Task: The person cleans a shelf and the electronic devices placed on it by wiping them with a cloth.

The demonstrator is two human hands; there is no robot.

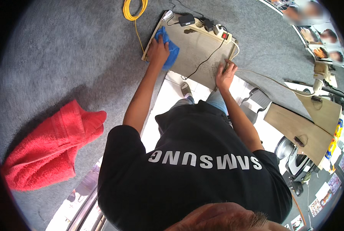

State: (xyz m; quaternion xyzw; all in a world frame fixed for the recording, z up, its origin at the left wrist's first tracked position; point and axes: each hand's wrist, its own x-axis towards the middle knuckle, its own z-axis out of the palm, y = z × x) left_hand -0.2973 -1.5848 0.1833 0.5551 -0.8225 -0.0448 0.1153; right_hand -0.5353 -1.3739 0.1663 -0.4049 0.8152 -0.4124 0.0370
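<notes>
My left hand (157,52) presses a blue cloth (172,54) onto the left side of a small grey shelf board (197,48), its fingers closed over the bunched fabric. At the board's right edge rests my right hand (225,76), thumb and fingers apart, holding no loose object. Along the far edge of the board lies a cream power strip (199,26) with a red switch. A black power adapter (186,20) and other plugs sit at the strip, and a thin black cable trails across the board toward me.
A coiled yellow cable (135,10) lies beyond the board on the grey carpet-like surface (83,50). A red towel (58,144) is heaped at the left. To the right are a dark chair (255,101), wooden panels (300,129) and a pale cable (270,76).
</notes>
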